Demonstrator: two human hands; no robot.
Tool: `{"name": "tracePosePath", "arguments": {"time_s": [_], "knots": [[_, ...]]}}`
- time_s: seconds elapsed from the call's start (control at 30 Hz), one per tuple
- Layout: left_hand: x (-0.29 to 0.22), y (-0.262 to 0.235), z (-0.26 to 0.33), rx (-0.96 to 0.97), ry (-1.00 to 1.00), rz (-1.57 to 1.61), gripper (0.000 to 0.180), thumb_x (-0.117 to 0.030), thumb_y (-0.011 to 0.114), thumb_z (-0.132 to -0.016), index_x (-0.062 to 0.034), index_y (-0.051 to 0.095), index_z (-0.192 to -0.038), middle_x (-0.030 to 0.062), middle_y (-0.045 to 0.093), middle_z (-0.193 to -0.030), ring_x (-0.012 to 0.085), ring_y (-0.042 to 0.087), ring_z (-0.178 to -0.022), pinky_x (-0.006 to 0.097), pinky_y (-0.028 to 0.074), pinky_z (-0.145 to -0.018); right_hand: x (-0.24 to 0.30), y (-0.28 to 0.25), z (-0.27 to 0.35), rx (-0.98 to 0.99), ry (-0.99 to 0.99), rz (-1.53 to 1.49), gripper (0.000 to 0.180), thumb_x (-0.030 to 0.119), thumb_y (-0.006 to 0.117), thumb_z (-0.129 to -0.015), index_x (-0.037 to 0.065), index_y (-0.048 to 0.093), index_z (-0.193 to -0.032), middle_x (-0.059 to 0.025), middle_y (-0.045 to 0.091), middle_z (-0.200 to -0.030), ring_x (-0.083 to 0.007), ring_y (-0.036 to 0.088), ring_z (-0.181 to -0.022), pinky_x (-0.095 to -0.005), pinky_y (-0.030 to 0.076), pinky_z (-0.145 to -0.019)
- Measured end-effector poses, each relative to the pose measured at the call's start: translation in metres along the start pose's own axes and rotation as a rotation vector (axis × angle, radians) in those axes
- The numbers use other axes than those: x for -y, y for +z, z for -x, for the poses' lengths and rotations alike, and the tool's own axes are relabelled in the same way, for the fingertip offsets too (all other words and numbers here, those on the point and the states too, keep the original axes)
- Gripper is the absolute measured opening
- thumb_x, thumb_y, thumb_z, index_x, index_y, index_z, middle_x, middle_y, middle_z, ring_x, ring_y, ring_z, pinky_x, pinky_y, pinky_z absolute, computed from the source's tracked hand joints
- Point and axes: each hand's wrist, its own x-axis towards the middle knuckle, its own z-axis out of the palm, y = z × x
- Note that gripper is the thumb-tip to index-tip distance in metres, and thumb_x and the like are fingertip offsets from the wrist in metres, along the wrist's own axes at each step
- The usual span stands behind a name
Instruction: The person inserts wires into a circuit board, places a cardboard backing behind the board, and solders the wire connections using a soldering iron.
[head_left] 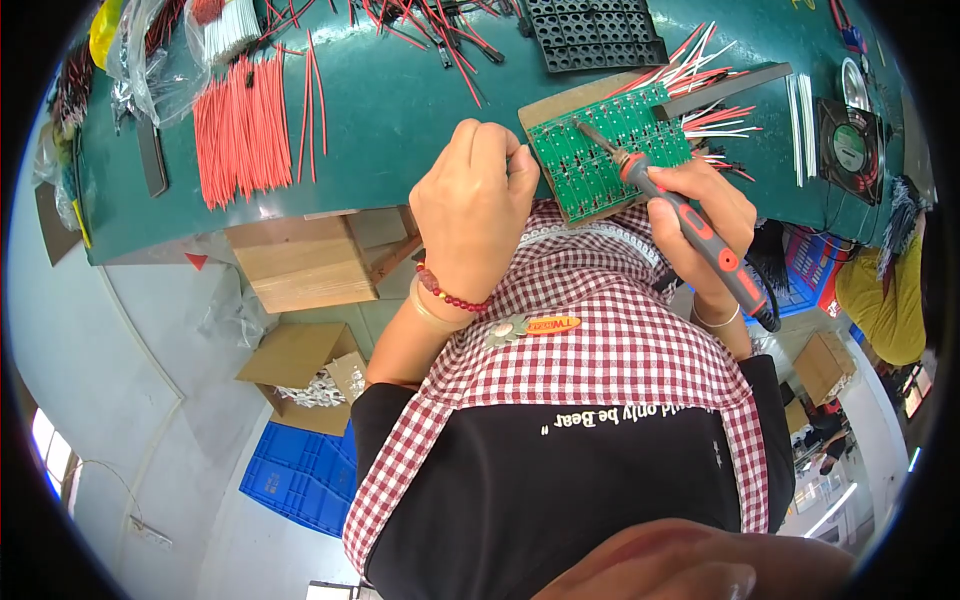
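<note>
A soldering iron (708, 238) with a grey and red handle is gripped in my right hand (705, 205). Its metal tip reaches over the upper left part of a green circuit board panel (570, 165). This panel, dotted with small parts, lies on a brown board (535, 112) at the table's near edge. Red and white wires (715, 118) stick out from beyond its right side. Just left of the panel, my left hand (475, 190) is closed, thumb against the curled fingers. Whatever it may hold is hidden.
A bundle of red wires (242, 135) lies on the green table (375, 120) at left. A black tray (592, 35) sits at the back. Towards the right are a dark bar (725, 90), white tubes (802, 125) and a small fan (850, 148). Cardboard boxes (300, 262) stand below the table.
</note>
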Motion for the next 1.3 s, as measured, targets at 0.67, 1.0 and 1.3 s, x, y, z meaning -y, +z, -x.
{"name": "tracePosePath", "arguments": {"time_s": [0.67,1.0,1.3], "knots": [[-0.005,0.014,-0.006,-0.02,0.021,0.026,0.016,-0.003,0.07,-0.074,-0.0062,0.055,-0.076,0.0054,0.058,-0.074,0.0234,0.057,-0.057,0.034,0.044,-0.05,-0.005,-0.01,-0.003,-0.031,-0.035,0.04,0.026,-0.002,0.065,-0.068,-0.005,0.066,-0.094,-0.014,0.062,-0.073,-0.022,0.06,-0.063,-0.0291,0.047,-0.058],[-0.004,0.018,-0.008,0.006,0.007,0.037,0.015,-0.004,0.069,-0.075,-0.0059,0.054,-0.078,0.0062,0.06,-0.076,0.0257,0.06,-0.06,0.036,0.046,-0.052,-0.005,-0.007,-0.001,-0.006,-0.011,0.018,0.026,-0.003,0.066,-0.067,-0.005,0.067,-0.093,-0.0143,0.063,-0.073,-0.0235,0.062,-0.063,-0.0303,0.048,-0.06],[-0.008,0.02,-0.007,0.024,0.012,0.031,0.016,-0.004,0.069,-0.075,-0.0054,0.053,-0.077,0.0072,0.059,-0.075,0.0264,0.058,-0.057,0.036,0.045,-0.05,-0.002,-0.011,0.0,0.033,-0.013,0.046,0.026,-0.001,0.066,-0.067,-0.004,0.066,-0.093,-0.0147,0.064,-0.073,-0.0232,0.061,-0.059,-0.0302,0.047,-0.055]]}}
